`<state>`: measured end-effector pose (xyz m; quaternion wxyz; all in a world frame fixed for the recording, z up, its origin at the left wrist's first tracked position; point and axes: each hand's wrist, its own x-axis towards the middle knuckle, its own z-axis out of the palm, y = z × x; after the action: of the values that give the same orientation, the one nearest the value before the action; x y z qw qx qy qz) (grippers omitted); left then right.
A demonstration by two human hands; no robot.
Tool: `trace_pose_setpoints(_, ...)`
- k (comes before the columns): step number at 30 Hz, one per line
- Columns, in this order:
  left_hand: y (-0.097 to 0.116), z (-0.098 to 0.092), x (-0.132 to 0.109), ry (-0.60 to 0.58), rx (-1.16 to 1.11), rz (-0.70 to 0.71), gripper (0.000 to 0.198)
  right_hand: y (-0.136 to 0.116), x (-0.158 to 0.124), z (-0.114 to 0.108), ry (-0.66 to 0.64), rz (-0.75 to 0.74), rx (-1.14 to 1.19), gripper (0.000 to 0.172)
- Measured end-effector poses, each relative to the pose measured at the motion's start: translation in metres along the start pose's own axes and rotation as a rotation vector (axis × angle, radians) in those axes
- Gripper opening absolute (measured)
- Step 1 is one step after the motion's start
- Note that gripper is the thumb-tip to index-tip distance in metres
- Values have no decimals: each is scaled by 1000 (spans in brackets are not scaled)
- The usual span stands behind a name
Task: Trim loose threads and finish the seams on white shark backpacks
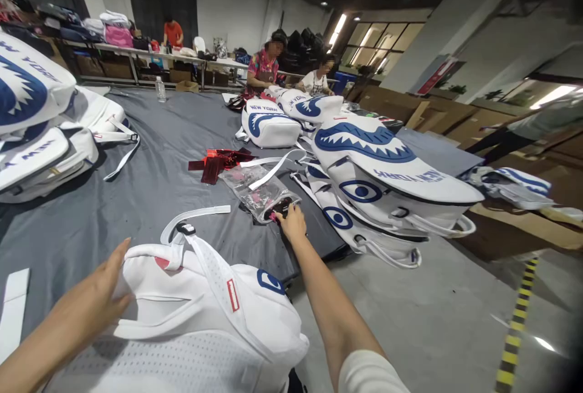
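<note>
A white backpack (182, 314) lies in front of me with its padded back panel and straps facing up. Against its left side rests my left hand (102, 290), fingers stretched out and thumb apart. My right hand (293, 223) reaches to the mouth of a clear plastic bag (255, 189) on the table. Its fingers are closed around something dark and pink there, too small and hidden to name. One webbing strap (200, 212) of the backpack extends over the grey table cover (150, 205). Red shiny strips (218, 162) lie just beyond the plastic bag.
Stacked white backpacks with blue shark-mouth prints (378, 150) stand at the table's right edge. More white backpacks (40, 113) are piled at the left. A water bottle (160, 89) stands at the far side. Several people work farther back. Striped floor tape (517, 326) runs at the right.
</note>
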<state>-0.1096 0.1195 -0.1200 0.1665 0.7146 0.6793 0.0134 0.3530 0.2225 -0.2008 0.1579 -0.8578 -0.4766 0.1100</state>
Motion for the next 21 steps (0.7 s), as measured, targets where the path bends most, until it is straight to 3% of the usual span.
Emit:
trace_pose_setpoints(4, 2, 0, -1, 15, -4, -25, 81, 1, 8, 19, -80, -74, -90, 29)
trace_pose_setpoints(9, 4, -9, 1, -107, 13, -30, 89, 4, -9, 26, -34, -143, -90, 20)
trace_pose_setpoints(12, 9, -15, 1, -95, 37, -46, 83, 3, -20, 10, 53, -129, -16, 25)
trace_pose_setpoints(16, 21, -23, -3, -61, 8, -39, 83, -11, -48, -33, 182, -145, 148, 40)
trace_pose_setpoints(18, 33, -29, -11, 82, -25, 16, 83, -25, -77, -59, 143, -232, 296, 41)
trace_pose_setpoints(21, 64, -37, -34, 445, -92, 194, 69, -52, -134, -95, -53, -443, 643, 33)
